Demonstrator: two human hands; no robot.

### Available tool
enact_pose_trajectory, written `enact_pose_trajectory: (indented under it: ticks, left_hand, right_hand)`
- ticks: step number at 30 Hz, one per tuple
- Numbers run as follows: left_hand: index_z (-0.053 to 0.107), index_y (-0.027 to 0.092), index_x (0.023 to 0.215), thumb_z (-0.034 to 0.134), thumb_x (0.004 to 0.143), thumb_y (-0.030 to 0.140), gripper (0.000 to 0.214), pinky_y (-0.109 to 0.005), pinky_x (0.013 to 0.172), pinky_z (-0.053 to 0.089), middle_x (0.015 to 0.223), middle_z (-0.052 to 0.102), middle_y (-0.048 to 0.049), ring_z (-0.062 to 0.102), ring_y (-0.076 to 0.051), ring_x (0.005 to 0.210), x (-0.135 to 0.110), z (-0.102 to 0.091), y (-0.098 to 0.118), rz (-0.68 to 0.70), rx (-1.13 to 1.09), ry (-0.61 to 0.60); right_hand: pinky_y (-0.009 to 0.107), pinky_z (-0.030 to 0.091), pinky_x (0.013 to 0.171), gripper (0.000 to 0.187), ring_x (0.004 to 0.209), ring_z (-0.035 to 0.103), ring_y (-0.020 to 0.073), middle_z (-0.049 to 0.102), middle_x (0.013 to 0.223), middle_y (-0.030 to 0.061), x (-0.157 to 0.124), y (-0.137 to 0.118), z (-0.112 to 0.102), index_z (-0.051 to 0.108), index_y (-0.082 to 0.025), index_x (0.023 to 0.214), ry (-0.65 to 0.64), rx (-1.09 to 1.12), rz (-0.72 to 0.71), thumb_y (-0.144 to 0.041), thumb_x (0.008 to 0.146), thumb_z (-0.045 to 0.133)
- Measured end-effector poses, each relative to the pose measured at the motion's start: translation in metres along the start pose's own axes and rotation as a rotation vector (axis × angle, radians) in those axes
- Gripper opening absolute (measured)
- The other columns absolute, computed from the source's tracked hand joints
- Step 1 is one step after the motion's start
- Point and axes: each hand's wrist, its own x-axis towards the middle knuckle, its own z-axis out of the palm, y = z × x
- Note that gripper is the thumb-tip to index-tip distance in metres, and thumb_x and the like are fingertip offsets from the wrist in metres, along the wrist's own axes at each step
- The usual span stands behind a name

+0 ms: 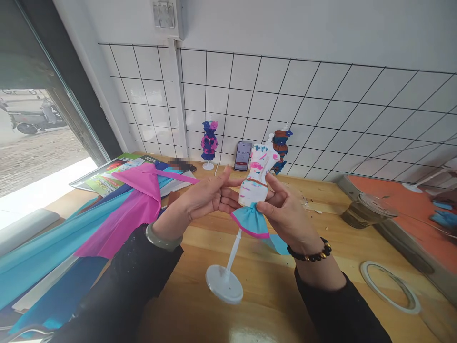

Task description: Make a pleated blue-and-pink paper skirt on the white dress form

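A small white dress form, marked with pink and blue streaks, leans between my hands on a thin pole with a round white base. Below its hips hangs a gathered light-blue skirt piece with a pink hem. My right hand pinches the top of this piece against the form, thumb in front and fingers partly hidden behind the hip. On the other side, my left hand has its thumb raised and apart, its fingertips stretched to the form's waist and hip. A light-blue scrap lies under my right wrist.
Pink cloth, light-blue cloth and magazines cover the left side. Two dressed small forms, one purple-and-pink, and a phone stand by the wall. A drink cup and a tape roll sit on the right.
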Motion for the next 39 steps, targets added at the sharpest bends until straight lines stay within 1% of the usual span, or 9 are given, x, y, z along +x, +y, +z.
enact_pose_trajectory:
  ticks: [6,9,12,15,18,26,33,36,39]
  left_hand:
    - [0.062,0.014,0.101,0.052,0.084,0.045,0.036,-0.023,0.063,0.051,0.08,0.069,-0.0089,0.065,-0.015,0.069,0.012,-0.001,-0.014,-0.011,-0.265,-0.061]
    - [0.06,0.014,0.095,0.057,0.083,0.035,0.024,-0.022,0.065,0.05,0.075,0.066,-0.0049,0.063,-0.012,0.067,0.016,-0.002,-0.018,-0.009,-0.315,0.001]
    - [0.06,0.013,0.085,0.055,0.082,0.042,0.03,-0.025,0.069,0.049,0.075,0.063,-0.0047,0.061,-0.012,0.069,0.013,0.0,-0.016,0.069,-0.173,0.036]
    - [0.062,0.012,0.082,0.054,0.08,0.052,0.04,-0.026,0.068,0.047,0.077,0.062,-0.0059,0.059,-0.013,0.071,0.006,0.006,-0.012,0.131,0.096,-0.003]
    - [0.063,0.014,0.078,0.063,0.076,0.045,0.032,-0.025,0.069,0.044,0.073,0.063,-0.0033,0.057,-0.011,0.07,0.001,0.009,-0.009,0.168,0.286,0.001]
    - [0.066,0.014,0.07,0.071,0.07,0.034,0.02,-0.025,0.068,0.043,0.074,0.063,-0.0021,0.055,-0.01,0.071,0.001,0.015,-0.009,0.251,0.393,0.075]
    - [0.066,0.015,0.071,0.068,0.07,0.043,0.027,-0.027,0.069,0.044,0.074,0.064,-0.0032,0.057,-0.013,0.072,0.002,0.013,-0.008,0.236,0.582,0.149]
    - [0.064,0.014,0.078,0.064,0.071,0.049,0.035,-0.031,0.07,0.047,0.078,0.065,-0.0056,0.06,-0.016,0.075,0.003,0.011,-0.008,0.181,0.642,0.198]
    - [0.056,0.015,0.107,0.063,0.073,0.051,0.051,-0.036,0.073,0.049,0.089,0.065,-0.0094,0.062,-0.02,0.083,0.006,0.01,-0.011,0.201,0.609,0.285]
  right_hand:
    - [0.039,0.052,0.083,0.062,0.095,0.065,0.0211,0.069,0.102,0.0041,0.0,0.0,-0.001,0.052,-0.028,0.115,0.017,0.032,-0.086,-0.036,0.06,0.08]
    - [0.034,0.054,0.076,0.063,0.087,0.066,0.0184,0.07,0.098,0.0021,-0.001,-0.004,-0.004,0.053,-0.029,0.115,0.074,0.048,-0.116,-0.037,0.058,0.081]
    - [0.031,0.054,0.072,0.068,0.083,0.066,0.0169,0.07,0.094,0.0001,-0.001,-0.006,-0.011,0.049,-0.032,0.121,0.125,0.006,-0.148,-0.033,0.061,0.08]
    - [0.033,0.054,0.072,0.067,0.086,0.065,0.0167,0.07,0.095,-0.0007,0.002,-0.006,-0.018,0.045,-0.034,0.124,0.138,-0.053,-0.172,-0.029,0.065,0.077]
    - [0.036,0.054,0.075,0.067,0.092,0.065,0.0194,0.069,0.102,0.0024,0.004,-0.005,-0.021,0.042,-0.031,0.127,0.147,-0.115,-0.176,-0.03,0.068,0.074]
    - [0.037,0.056,0.075,0.072,0.091,0.067,0.0205,0.07,0.101,0.0051,0.006,-0.006,-0.018,0.038,-0.026,0.13,0.289,-0.081,-0.118,-0.027,0.067,0.074]
    - [0.04,0.056,0.077,0.08,0.09,0.067,0.0217,0.07,0.101,0.0069,0.007,-0.005,-0.014,0.034,-0.021,0.135,0.372,-0.144,-0.067,-0.031,0.067,0.074]
    - [0.041,0.056,0.076,0.084,0.089,0.066,0.0224,0.07,0.1,0.0076,0.007,-0.002,-0.014,0.031,-0.02,0.138,0.372,-0.192,-0.065,-0.034,0.067,0.074]
    - [0.042,0.056,0.078,0.087,0.091,0.065,0.0233,0.071,0.098,0.0075,0.007,0.001,-0.011,0.029,-0.02,0.14,0.336,-0.199,-0.08,-0.035,0.067,0.074]
